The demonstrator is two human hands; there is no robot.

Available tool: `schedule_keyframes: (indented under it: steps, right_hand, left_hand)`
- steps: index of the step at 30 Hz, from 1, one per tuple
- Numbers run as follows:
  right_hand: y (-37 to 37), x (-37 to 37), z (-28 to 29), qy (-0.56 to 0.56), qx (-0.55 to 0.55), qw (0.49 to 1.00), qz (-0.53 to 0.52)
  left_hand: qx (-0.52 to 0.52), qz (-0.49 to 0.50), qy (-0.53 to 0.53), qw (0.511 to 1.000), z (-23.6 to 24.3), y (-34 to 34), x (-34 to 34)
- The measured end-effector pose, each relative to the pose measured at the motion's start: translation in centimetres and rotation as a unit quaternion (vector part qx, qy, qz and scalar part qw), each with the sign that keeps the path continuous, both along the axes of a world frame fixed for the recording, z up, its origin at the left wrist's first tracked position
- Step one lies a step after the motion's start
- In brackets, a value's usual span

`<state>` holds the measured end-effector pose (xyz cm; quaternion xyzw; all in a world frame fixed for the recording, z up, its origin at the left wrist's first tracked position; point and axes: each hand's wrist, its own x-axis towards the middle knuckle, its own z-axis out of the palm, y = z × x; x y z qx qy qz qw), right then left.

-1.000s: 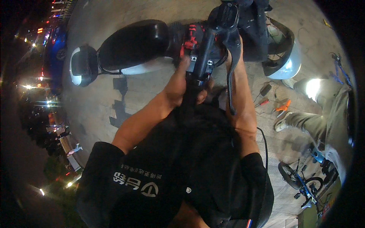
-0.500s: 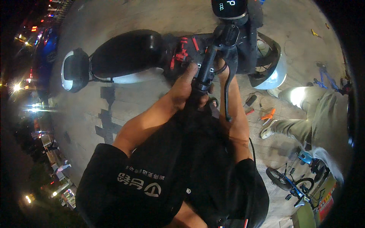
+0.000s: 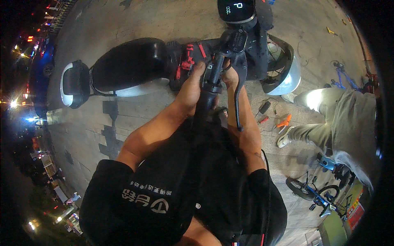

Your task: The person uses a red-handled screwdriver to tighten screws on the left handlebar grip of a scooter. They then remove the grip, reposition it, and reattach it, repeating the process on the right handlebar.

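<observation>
My left hand (image 3: pixel 191 88) is closed round the black handlebar grip (image 3: pixel 208 100) of a scooter, thumb up on its left side by a small housing with silver fittings (image 3: pixel 210 67). My right hand (image 3: pixel 230 74) is behind the grip at its right, fingers largely hidden by the bar and a short cable; what they hold I cannot make out. A long brake lever (image 3: pixel 238 108) runs down over my right forearm. Red objects (image 3: pixel 187 61) lie on the black scooter body behind my hands. Above, a black display (image 3: pixel 237 9) is lit.
The seat (image 3: pixel 125 65) extends left to a rear box (image 3: pixel 74 84); a silver front cover (image 3: pixel 283 78) is right. Another person's legs (image 3: pixel 308 137), an orange tool (image 3: pixel 284 121) and small items are at right. Bicycles (image 3: pixel 318 194) stand lower right; vehicle lights glow far left.
The scooter, both hands and my forearms have shifted slightly left in view, and more of the lit display shows. Both hands stay at the handlebar.
</observation>
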<state>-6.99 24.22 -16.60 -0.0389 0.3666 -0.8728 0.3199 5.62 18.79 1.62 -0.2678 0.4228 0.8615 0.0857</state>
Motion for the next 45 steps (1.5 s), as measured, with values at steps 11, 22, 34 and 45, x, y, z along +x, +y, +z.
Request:
schedule_keyframes:
  steps: [11,22,34,45]
  right_hand:
    - [1.3,2.0,6.1,-0.022,0.020,0.999,0.035]
    - [2.8,1.1,5.8,0.025,0.032,0.999,0.017]
    - [4.9,3.0,6.2,0.052,0.064,0.997,0.005]
    - [4.4,1.6,6.4,0.102,0.015,0.993,-0.054]
  left_hand:
    - [0.085,-0.086,0.033,0.992,-2.2,-1.0,1.7]
    - [-0.092,0.041,0.079,0.992,-0.1,1.0,-1.1]
    - [-0.093,-0.002,0.227,0.969,-3.0,0.0,-0.7]
    - [-0.013,-0.002,0.164,0.986,-2.3,-0.2,-0.7]
